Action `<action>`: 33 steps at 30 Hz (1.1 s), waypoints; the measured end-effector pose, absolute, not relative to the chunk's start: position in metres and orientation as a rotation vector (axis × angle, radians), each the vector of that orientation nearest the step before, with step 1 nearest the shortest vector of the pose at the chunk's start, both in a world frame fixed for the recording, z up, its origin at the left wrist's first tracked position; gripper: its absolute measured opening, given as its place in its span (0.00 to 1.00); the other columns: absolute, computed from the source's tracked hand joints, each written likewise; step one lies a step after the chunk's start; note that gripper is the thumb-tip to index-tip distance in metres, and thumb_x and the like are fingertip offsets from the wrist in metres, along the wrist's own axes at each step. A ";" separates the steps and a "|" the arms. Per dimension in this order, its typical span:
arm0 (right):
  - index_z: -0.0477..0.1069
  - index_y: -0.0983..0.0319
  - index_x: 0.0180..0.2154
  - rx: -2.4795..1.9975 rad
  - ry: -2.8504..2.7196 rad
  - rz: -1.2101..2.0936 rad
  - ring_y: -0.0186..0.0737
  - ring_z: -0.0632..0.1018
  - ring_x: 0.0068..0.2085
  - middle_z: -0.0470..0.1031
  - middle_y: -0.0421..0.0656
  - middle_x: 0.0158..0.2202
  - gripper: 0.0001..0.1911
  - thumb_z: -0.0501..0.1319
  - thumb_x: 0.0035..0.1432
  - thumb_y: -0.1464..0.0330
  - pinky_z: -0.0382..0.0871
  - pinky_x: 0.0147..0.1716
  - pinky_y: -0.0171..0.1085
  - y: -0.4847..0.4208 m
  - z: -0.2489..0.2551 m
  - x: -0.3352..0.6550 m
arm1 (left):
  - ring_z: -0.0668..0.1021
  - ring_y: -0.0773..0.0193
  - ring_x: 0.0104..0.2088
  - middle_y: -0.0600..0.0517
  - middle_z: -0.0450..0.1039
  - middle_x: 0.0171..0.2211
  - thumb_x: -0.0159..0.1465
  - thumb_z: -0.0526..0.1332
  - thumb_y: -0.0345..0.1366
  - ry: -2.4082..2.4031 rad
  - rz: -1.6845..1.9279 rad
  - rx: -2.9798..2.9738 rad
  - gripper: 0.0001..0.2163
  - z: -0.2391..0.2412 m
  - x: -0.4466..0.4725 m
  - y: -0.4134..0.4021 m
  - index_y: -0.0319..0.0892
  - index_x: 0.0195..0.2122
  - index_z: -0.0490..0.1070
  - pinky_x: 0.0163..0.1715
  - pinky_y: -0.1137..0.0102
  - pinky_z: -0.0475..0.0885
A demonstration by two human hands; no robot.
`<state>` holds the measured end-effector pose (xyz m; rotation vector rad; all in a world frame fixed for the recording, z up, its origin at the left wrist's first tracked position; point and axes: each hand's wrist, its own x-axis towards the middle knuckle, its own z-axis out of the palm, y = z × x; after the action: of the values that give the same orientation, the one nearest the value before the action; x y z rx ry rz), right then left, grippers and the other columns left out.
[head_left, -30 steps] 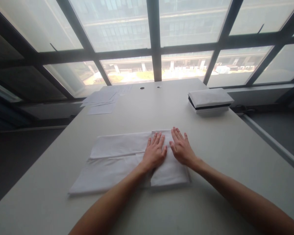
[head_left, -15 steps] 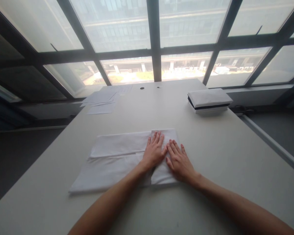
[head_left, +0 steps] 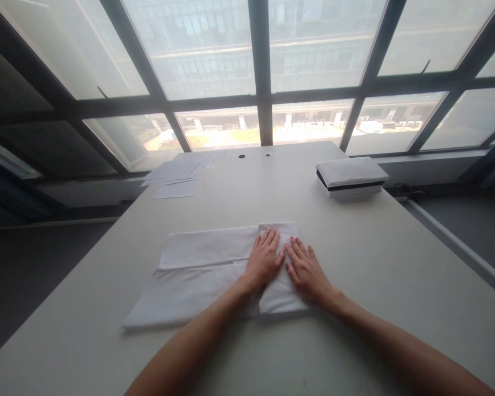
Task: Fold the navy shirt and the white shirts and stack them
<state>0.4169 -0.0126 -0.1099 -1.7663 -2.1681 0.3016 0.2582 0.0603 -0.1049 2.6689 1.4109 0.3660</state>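
Observation:
A folded white cloth (head_left: 202, 286) lies flat on the white table, its long edges turned in to meet along a middle seam. Its right end is doubled over into a short flap. My left hand (head_left: 265, 258) rests palm down on this flap near its fold edge, fingers stretched out. Beside it, my right hand (head_left: 307, 272) lies flat over the flap's right side, fingers extended and pointing up and left. Both palms press the fabric and neither grips it. The hands and the left forearm hide part of the cloth.
Loose white paper sheets (head_left: 175, 175) lie at the table's far left. A stack of folded white cloth with a dark layer (head_left: 350, 171) sits at the far right edge. The white table (head_left: 239, 203) has two small holes at its far end, before large windows.
The whole view has shifted slightly, so the scene sits a little lower. Both hands stay flat on the flap, with a slightly wider gap between them.

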 end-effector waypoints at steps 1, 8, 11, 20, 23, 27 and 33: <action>0.54 0.65 0.69 -1.755 -2.159 0.318 0.47 0.47 0.72 0.46 0.50 0.72 0.29 0.45 0.70 0.63 0.42 0.68 0.56 -0.013 -0.109 0.418 | 0.55 0.55 0.70 0.44 0.52 0.70 0.72 0.48 0.42 1.412 0.369 2.663 0.26 -0.105 0.258 0.060 0.37 0.68 0.57 0.67 0.53 0.52; 0.65 0.59 0.63 -1.290 -1.634 0.740 0.46 0.63 0.67 0.60 0.49 0.68 0.26 0.44 0.70 0.59 0.61 0.63 0.49 0.006 -0.081 0.411 | 0.53 0.54 0.71 0.42 0.50 0.71 0.71 0.48 0.42 1.382 0.364 2.655 0.28 -0.106 0.257 0.061 0.35 0.69 0.53 0.68 0.52 0.50; 0.58 0.61 0.67 -1.104 -1.384 1.004 0.46 0.69 0.64 0.62 0.51 0.67 0.31 0.35 0.71 0.59 0.67 0.58 0.50 0.028 -0.082 0.404 | 0.50 0.54 0.71 0.42 0.48 0.71 0.70 0.49 0.41 1.392 0.336 2.649 0.29 -0.108 0.257 0.062 0.33 0.70 0.50 0.68 0.52 0.48; 0.50 0.64 0.69 -1.265 -1.234 1.032 0.43 0.71 0.62 0.63 0.58 0.65 0.40 0.20 0.67 0.58 0.70 0.55 0.51 0.114 -0.110 0.429 | 0.49 0.52 0.71 0.41 0.46 0.71 0.70 0.48 0.45 1.399 0.306 2.699 0.31 -0.110 0.257 0.062 0.32 0.70 0.51 0.68 0.52 0.47; 0.50 0.63 0.69 -1.309 -1.246 0.957 0.43 0.73 0.60 0.63 0.59 0.65 0.42 0.18 0.66 0.57 0.70 0.54 0.51 0.138 -0.111 0.438 | 0.48 0.53 0.71 0.41 0.46 0.71 0.71 0.47 0.45 1.401 0.304 2.694 0.30 -0.110 0.257 0.062 0.32 0.70 0.51 0.68 0.53 0.47; 0.52 0.62 0.68 -1.323 -1.246 0.866 0.43 0.75 0.58 0.65 0.58 0.63 0.42 0.18 0.66 0.55 0.71 0.53 0.50 0.154 -0.110 0.441 | 0.49 0.53 0.71 0.42 0.46 0.71 0.71 0.48 0.45 1.405 0.298 2.687 0.31 -0.110 0.258 0.062 0.33 0.70 0.51 0.68 0.53 0.48; 0.65 0.65 0.61 -1.350 -1.315 0.639 0.44 0.67 0.64 0.67 0.55 0.63 0.31 0.36 0.69 0.60 0.62 0.61 0.50 0.132 -0.099 0.419 | 0.49 0.53 0.71 0.42 0.46 0.72 0.70 0.48 0.42 1.411 0.314 2.688 0.30 -0.109 0.258 0.061 0.33 0.70 0.51 0.68 0.53 0.48</action>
<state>0.4187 0.1319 -0.0991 -1.3502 -1.3151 0.6392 0.2579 0.0612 -0.1086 2.6881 1.4111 0.3136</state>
